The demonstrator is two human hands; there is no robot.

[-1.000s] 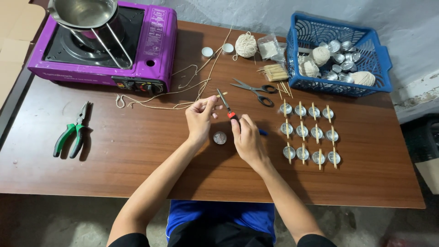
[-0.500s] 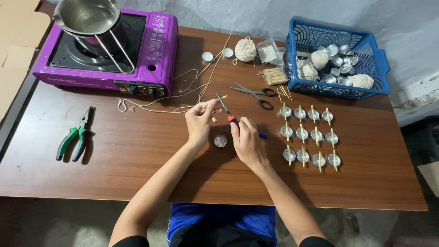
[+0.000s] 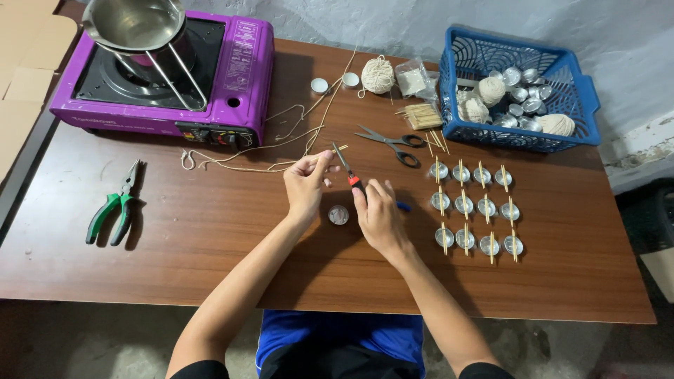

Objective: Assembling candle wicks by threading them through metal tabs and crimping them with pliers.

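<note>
**Pliers and string meeting over a small tin cup**

A pair of thin pliers with red and blue grips is sitting closed in the right hand, tips pointing up and away. The left hand is pinching the string close to those tips, fingers curled shut on it. Just below and between both hands, a small round tin cup is resting alone on the wooden table. Bare wood is lying open toward the near edge and to the left, as far as the green pliers. To the right, a grid of tin cups with sticks is sitting near, narrowing the room there. Behind, scissors, a purple stove and a blue basket are lining the far edge.
</note>
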